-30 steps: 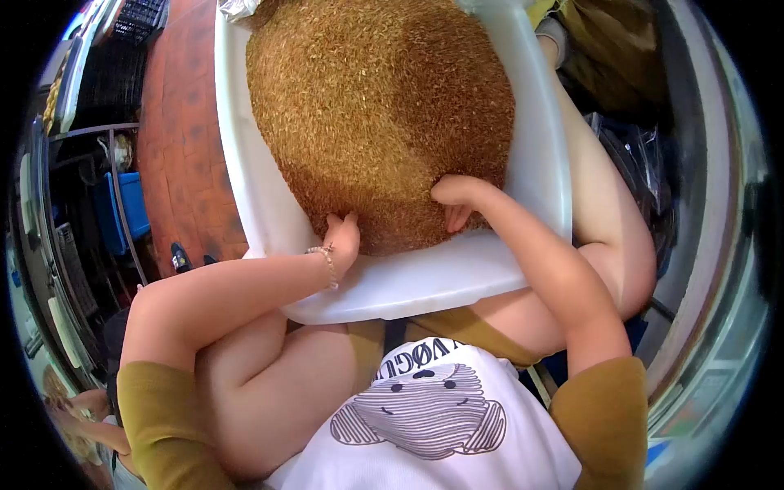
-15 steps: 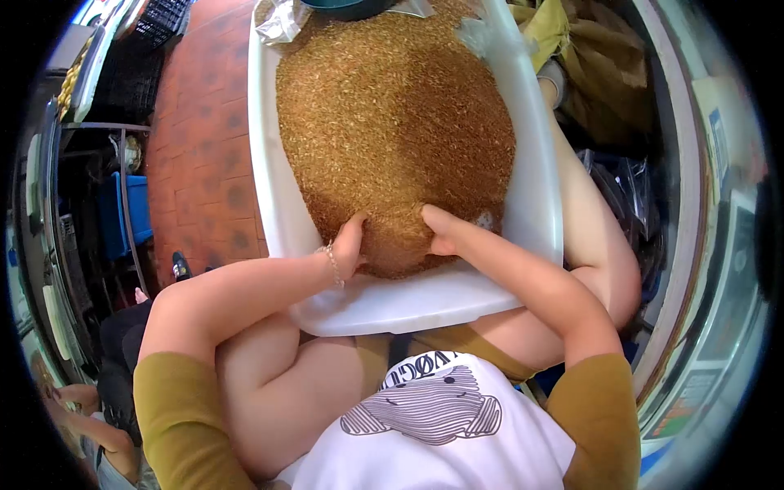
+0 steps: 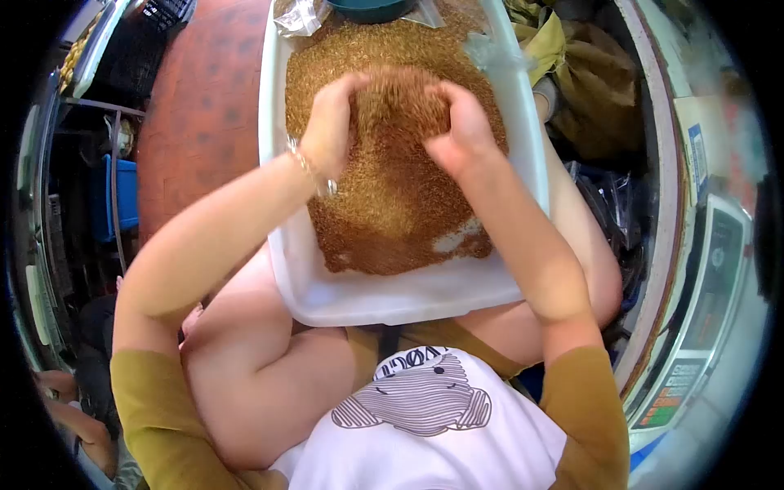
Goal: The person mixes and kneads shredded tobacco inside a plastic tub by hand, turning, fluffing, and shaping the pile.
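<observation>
A white plastic tub rests across the person's lap, filled with a broad layer of small brown grains. Over the middle of it, a heap of the grains is held up between both hands, blurred by motion. My left hand, with a chain bracelet at the wrist, cups the heap's left side. My right hand cups it from the right, thumb turned inward. The fingers of both hands are largely hidden by the grains. Toward the tub's near end, white bottom shows through the layer.
A dark green bowl and a clear plastic bag lie at the tub's far end. Another clear bag hangs at its right rim. A digital scale stands at right, a blue crate at left.
Both hands have moved away from the body and up, from the near end of the grains to above the middle, carrying a heap. The near edge of the layer now lies thinner.
</observation>
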Tool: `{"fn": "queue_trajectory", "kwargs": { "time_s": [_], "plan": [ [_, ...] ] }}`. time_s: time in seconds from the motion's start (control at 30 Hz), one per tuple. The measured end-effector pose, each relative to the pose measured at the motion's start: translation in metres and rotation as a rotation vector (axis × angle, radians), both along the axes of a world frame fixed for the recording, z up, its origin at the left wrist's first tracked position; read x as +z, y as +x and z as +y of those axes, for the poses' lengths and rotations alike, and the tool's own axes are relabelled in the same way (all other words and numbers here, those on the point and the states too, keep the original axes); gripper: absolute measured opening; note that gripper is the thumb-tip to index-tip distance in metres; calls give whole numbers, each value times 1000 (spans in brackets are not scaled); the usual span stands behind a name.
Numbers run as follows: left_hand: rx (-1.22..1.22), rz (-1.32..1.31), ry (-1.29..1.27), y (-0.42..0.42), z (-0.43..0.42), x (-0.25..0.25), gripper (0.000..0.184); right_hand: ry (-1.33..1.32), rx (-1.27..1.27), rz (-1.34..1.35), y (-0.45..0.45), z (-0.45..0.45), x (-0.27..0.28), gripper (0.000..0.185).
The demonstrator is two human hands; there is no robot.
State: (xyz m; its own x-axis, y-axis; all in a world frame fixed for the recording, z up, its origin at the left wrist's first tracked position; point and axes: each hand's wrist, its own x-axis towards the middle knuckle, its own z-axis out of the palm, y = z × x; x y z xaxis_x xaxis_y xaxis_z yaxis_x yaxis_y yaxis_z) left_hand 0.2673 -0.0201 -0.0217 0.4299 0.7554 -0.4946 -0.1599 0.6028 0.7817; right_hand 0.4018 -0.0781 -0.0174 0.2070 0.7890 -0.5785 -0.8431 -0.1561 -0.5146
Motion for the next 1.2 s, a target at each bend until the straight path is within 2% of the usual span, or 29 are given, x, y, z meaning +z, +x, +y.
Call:
{"fn": "queue_trajectory", "kwargs": {
  "time_s": [0.03, 0.1, 0.13, 0.23, 0.3, 0.33, 0.43, 0.57, 0.63, 0.67, 0.73, 0.83, 0.97, 1.07, 1.2],
  "plan": [
    [10, -19, 27, 2, 5, 2, 28, -24, -12, -25, 3, 9, 11, 13],
    [26, -56, 91, 3, 19, 5, 29, 29, -53, -73, 19, 32, -4, 19],
    [-25, -128, 147, 2, 31, -12, 33, 94, -33, -100, 25, 33, -6, 21],
    [-125, -63, 363, -5, 32, 4, 40, 260, 17, -219, 31, 32, 12, 28],
    [-124, 13, 528, -12, 35, -6, 41, 331, 36, -365, 44, 30, 3, 32],
    [-127, 53, 610, -15, 36, -13, 41, 342, 58, -544, 49, 26, -1, 32],
    [-60, 343, 794, -27, 17, -19, 39, 240, 99, -795, 60, -3, -2, 29],
    [-242, 559, 714, -63, -17, -22, 37, -20, 71, -1078, 70, -62, -23, 24],
    [-316, 597, 520, -77, -40, -21, 38, -186, 121, -1226, 71, -94, -49, 20],
    [-348, 614, 418, -82, -54, -22, 39, -290, 248, -1382, 66, -106, -52, 21],
    [-313, 835, 371, -85, -79, -43, 44, -499, 505, -1682, 51, -118, -58, 23],
    [-128, 1117, 200, -65, -104, -73, 54, -609, 789, -1803, 39, -124, -91, 28],
    [191, 1303, 81, -31, -128, -135, 67, -720, 1443, -1538, 35, -118, -77, 32],
    [222, 1248, 114, -17, -150, -145, 71, -708, 1453, -1516, 38, -115, -72, 35],
    [177, 1280, 95, -28, -167, -156, 66, -750, 1209, -1581, 46, -114, -83, 36]
  ]
}}
